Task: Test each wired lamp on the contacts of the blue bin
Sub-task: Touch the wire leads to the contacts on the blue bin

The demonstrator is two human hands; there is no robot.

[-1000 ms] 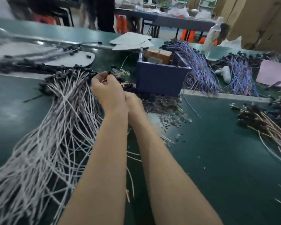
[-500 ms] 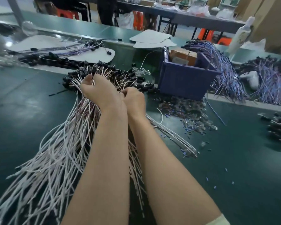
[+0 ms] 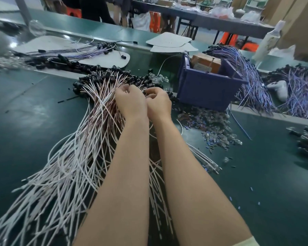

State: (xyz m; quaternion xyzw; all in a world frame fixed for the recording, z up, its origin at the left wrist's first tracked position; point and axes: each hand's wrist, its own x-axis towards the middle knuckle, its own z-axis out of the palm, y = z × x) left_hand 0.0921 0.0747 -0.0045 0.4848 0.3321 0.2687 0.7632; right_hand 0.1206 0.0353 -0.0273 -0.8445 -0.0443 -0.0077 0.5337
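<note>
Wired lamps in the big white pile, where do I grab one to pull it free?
Pinch the wire just behind its black socket, from above, at the far end. Sockets lie bunched there, while the white wires cross and tangle toward you, so a lower grip would likely drag neighbours.

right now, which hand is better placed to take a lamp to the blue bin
Likely the right. The right hand lies between the left hand and the bin, close to its near wall; the left would have to cross over it. Both hands curl among the lamps.
</note>
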